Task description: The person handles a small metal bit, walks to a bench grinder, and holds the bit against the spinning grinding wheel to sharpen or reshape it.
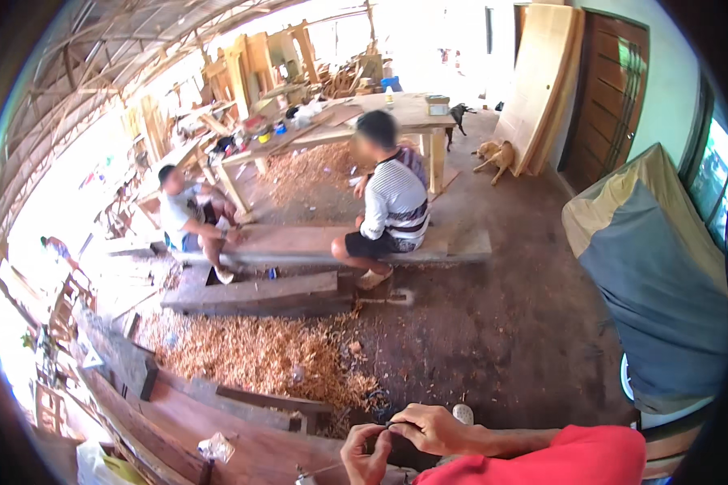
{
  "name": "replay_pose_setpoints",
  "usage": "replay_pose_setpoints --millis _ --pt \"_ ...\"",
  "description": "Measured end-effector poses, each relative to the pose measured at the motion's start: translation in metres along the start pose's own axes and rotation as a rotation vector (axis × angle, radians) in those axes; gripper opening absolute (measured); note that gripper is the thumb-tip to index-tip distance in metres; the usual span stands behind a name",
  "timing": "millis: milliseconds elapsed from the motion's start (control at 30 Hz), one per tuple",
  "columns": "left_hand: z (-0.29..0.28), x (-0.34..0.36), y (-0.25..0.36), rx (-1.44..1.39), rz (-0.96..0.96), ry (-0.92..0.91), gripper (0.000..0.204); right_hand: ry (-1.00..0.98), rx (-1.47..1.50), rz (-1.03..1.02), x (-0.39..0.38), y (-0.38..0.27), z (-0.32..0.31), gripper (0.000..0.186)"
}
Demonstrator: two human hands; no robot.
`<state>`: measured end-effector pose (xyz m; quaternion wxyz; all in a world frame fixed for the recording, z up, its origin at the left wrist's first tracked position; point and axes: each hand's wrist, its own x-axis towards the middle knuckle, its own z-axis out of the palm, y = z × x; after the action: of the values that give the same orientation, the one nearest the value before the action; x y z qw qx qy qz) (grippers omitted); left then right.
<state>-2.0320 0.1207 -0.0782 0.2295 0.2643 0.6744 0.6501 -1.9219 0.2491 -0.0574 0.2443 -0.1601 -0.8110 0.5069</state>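
Note:
At the lower edge my left hand (366, 454) and my right hand (430, 428) meet, fingertips almost touching. Both are closed in a pinch around a small dark object (389, 425). Its kind is too small to make out, and fingers cover most of it. My right forearm comes in from the right, out of a red sleeve (542, 461). Just left of my left hand lies a reddish-brown plank (243, 440) with a crumpled clear plastic piece (216, 447) on it. A pale shoe tip (463, 414) shows beyond my right hand.
Wood shavings (243, 347) cover the floor ahead. Two people sit on a low plank bench (291, 240), one in a striped top (392, 202). Behind stands a cluttered worktable (412, 109). A covered bulky object (655, 275) stands right; dogs (495, 155) rest near leaning door panels (538, 81).

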Motion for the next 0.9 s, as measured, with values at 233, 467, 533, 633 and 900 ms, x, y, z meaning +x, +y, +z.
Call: replay_pose_setpoints --millis 233,467,533,633,900 --pt "0.212 0.036 0.030 0.081 0.246 -0.232 0.013 0.252 0.218 0.401 -0.039 0.053 -0.184 0.014" --pt "0.284 0.062 0.048 -0.155 0.080 -0.350 0.017 0.393 0.418 0.434 -0.027 0.075 -0.249 0.014" --pt "0.294 0.067 0.064 -0.250 -0.105 -0.282 0.018 0.405 0.300 0.352 -0.015 0.078 -0.254 0.014" --pt "0.284 0.078 0.054 -0.138 -0.107 -0.207 0.018 0.378 0.125 0.294 0.007 0.079 -0.254 0.014" --pt "0.238 0.128 0.042 -0.249 -0.012 0.184 0.014 0.155 0.022 0.002 0.098 0.084 -0.213 0.016"
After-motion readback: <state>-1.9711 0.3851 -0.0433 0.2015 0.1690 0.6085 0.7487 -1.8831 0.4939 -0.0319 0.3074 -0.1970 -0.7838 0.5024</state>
